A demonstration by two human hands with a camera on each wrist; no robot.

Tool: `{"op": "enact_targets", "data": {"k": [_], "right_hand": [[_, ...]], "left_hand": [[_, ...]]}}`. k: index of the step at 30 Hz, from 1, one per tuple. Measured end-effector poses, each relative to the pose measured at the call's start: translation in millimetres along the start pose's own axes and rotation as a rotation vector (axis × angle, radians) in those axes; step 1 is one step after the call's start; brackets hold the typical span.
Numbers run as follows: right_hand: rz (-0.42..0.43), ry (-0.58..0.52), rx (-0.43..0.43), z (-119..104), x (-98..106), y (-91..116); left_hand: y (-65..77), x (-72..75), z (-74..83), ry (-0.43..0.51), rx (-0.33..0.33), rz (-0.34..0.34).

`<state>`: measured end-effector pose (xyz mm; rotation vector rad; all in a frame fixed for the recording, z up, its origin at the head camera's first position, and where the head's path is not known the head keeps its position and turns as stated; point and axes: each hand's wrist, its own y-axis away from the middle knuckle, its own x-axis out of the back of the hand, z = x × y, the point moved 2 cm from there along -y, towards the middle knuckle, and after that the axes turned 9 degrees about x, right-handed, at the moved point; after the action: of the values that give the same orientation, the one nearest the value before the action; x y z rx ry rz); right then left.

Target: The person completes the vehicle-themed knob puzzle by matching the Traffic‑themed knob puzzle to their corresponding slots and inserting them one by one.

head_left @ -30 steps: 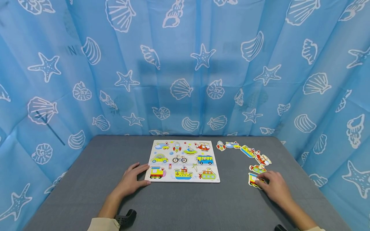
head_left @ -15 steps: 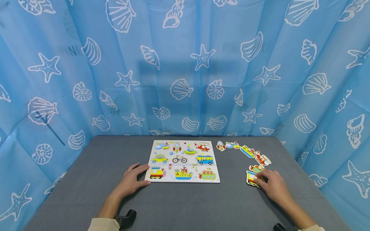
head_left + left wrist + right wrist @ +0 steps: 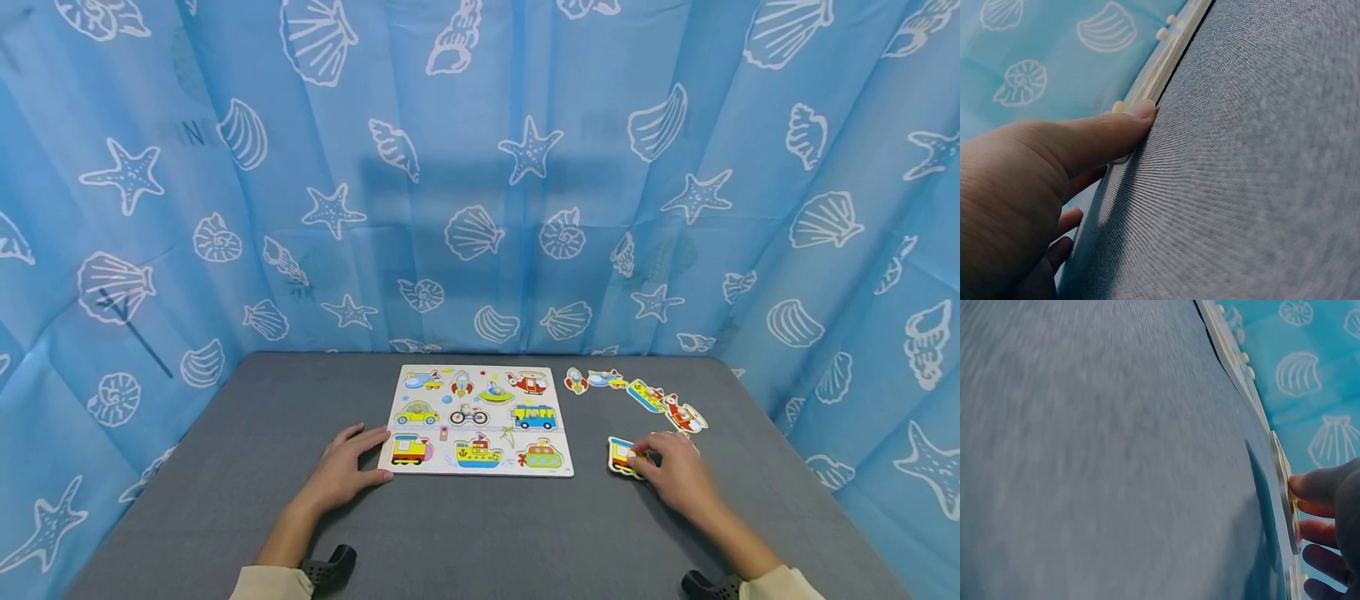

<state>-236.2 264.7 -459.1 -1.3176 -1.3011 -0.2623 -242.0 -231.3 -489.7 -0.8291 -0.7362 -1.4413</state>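
My left hand (image 3: 345,467) rests at the left edge of a white wooden knob puzzle board (image 3: 487,473), fingers extended. In the left wrist view its thumb (image 3: 1116,128) touches the board's near corner. My right hand (image 3: 678,475) pinches a train puzzle piece (image 3: 619,457) between thumb and fingers, right of the board. The right wrist view shows this piece (image 3: 1286,494) edge-on, raised off the table with its shadow apart. The board bears vehicle pictures, among them a train (image 3: 408,450) at lower left and a bus (image 3: 534,417) at right.
Loose puzzle pieces curve along the right: a rocket (image 3: 576,381), a plane (image 3: 606,379), a ship (image 3: 645,395) and a helicopter (image 3: 684,413). Another piece is mostly hidden behind my right hand. A blue shell-patterned curtain (image 3: 480,275) hangs behind the grey table (image 3: 480,542).
My right hand has lifted the train piece and moved it left, away from the row of loose pieces. My left hand stays at the board's edge.
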Motion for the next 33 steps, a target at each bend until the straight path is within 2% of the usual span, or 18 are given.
{"op": "enact_targets", "data": {"k": [15,33], "right_hand": [[-0.139,-0.081,-0.047,-33,-31,-29],[-0.158,-0.164,0.055,-86,-71,-57]], "left_hand": [[-1.7,-1.6,-3.8,0.002,0.014,0.002],[-0.2,0.2,1.0,0.017,0.056,-0.004]]}}
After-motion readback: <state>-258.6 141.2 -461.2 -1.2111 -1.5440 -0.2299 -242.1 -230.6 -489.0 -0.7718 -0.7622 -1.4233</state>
